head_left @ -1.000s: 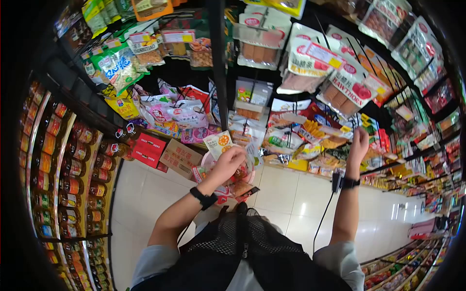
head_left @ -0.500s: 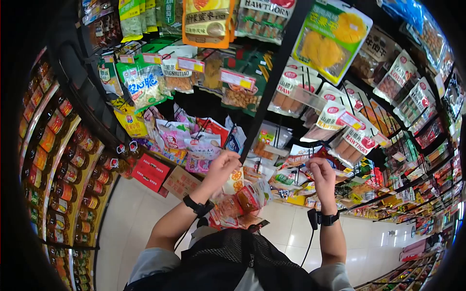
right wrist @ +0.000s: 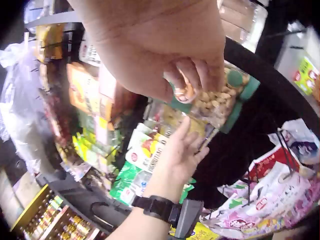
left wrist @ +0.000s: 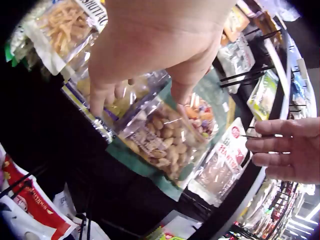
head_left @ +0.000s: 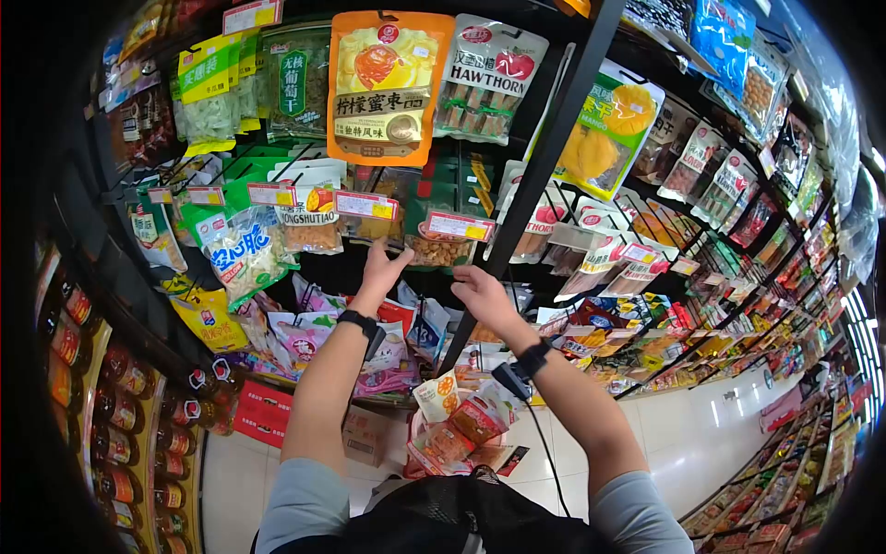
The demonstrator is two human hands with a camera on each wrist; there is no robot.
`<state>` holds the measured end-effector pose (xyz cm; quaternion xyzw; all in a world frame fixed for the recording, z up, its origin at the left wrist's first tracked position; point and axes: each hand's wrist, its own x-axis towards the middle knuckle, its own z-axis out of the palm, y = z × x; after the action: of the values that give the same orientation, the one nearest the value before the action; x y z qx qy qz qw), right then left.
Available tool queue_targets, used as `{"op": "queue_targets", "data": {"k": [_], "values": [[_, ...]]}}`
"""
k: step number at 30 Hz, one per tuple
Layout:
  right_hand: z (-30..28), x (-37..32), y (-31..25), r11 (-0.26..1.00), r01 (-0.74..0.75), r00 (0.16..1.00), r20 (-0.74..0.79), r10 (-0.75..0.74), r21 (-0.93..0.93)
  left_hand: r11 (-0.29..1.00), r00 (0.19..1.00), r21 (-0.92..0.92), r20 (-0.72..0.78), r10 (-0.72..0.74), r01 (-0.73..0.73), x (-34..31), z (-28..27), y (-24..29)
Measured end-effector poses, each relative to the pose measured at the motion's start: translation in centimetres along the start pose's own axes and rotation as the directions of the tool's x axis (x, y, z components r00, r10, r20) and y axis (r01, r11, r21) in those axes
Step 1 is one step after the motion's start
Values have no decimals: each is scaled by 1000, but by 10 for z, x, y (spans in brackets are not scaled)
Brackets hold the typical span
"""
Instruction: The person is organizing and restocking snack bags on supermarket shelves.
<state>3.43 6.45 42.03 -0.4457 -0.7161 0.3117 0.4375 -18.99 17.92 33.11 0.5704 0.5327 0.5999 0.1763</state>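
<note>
My left hand (head_left: 383,270) reaches up to the hanging snack bags, below a price tag. In the left wrist view its fingers and thumb spread over a clear-fronted bag of nuts (left wrist: 162,137) with a green border and the dried-fruit bag (left wrist: 131,100) beside it. The thumb lies right at the nut bag's upper edge. My right hand (head_left: 484,295) is beside the black upright post (head_left: 544,175), to the right of the nut bag, fingers loosely bent and nothing in them. The left wrist view shows those fingers fairly straight.
A basket of packets (head_left: 461,429) stands low in front of my body, near a cardboard box (head_left: 363,436). An orange pouch (head_left: 389,88) and a hawthorn bag (head_left: 489,78) hang above the hands. Black hooks jut from the rack; jars (head_left: 115,406) line shelves at left.
The head view has tilted up toward the rack. My left hand has risen from over the basket to the nut bags, and my right hand has swung left to join it near the post.
</note>
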Motion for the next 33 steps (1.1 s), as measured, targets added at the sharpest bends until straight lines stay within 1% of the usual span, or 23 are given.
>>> {"op": "queue_targets", "data": {"k": [1, 3, 4, 7, 8, 11, 12, 13, 15, 16, 17, 18, 19, 20, 21, 22, 23, 25, 27, 28, 31, 32, 33], "values": [[9, 8, 7, 993, -71, 997, -35, 68, -98, 981, 989, -185, 147, -35, 63, 7, 0, 2], [20, 23, 10, 934, -224, 973, -119, 198, -279, 833, 900, -489, 435, -23, 258, 19, 1, 6], [20, 26, 2, 913, -338, 941, -105, 322, -229, 866, 895, -404, 435, -101, 294, 22, 5, 6], [35, 31, 20, 921, -304, 942, -222, 252, -244, 829, 884, -455, 459, -93, 324, 20, 6, 10], [36, 32, 22, 912, -344, 930, -214, 299, -222, 826, 886, -475, 461, -60, 304, 17, 5, 16], [42, 35, 28, 922, -313, 928, -281, 246, -227, 892, 866, -362, 495, -62, 270, 18, 15, 0], [46, 36, 41, 921, -312, 917, -327, 228, -234, 917, 897, -373, 440, 44, 138, 15, 16, -1], [46, 38, 48, 948, -219, 936, -325, 136, -233, 862, 930, -497, 356, 96, 101, 11, 26, -5], [51, 40, 68, 947, -77, 912, -405, -59, -311, 830, 937, -535, 347, 42, 161, 6, 24, -16], [52, 37, 64, 945, -108, 909, -416, -32, -309, 848, 938, -513, 341, 56, 135, 4, 17, -18], [53, 34, 53, 942, -141, 904, -428, -2, -303, 866, 928, -468, 374, 14, 176, -3, -7, 0], [54, 31, 50, 964, -151, 905, -422, 45, -220, 797, 930, -572, 365, 35, 194, -8, -18, 8], [54, 27, 46, 977, -165, 904, -417, 96, -133, 776, 923, -587, 385, 15, 232, -9, -30, 12], [54, 20, 34, 976, -125, 935, -307, 176, 179, 783, 918, -570, 397, -1, 248, -14, -50, 31], [54, 10, 20, 873, -101, 957, -194, 216, 477, 735, 882, -564, 460, -100, 378, -19, -67, 48], [53, -2, 5, 793, -137, 957, -127, 261, 594, 781, 905, -549, 422, -49, 298, -18, -70, 42], [49, -9, -8, 702, -159, 959, -62, 278, 694, 711, 878, -599, 475, -56, 369, -22, -78, 54], [45, -27, -28, 674, -158, 956, -59, 287, 722, 667, 864, -613, 494, -95, 424, -34, -91, 74], [42, -42, -50, 634, -131, 959, -65, 276, 762, 669, 836, -578, 535, -122, 467, -48, -109, 104], [39, -51, -56, 662, -137, 961, -62, 268, 737, 727, 839, -504, 512, -183, 467, -58, -117, 120], [34, -80, -71, 674, -192, 952, -31, 304, 714, 722, 836, -485, 494, -239, 493, -95, -126, 122], [32, -93, -62, 732, -210, 958, -15, 288, 648, 750, 835, -439, 479, -270, 494, -112, -127, 116], [30, -107, -59, 715, -255, 949, 28, 313, 651, 775, 835, -392, 463, -299, 495, -132, -127, 105]]}}
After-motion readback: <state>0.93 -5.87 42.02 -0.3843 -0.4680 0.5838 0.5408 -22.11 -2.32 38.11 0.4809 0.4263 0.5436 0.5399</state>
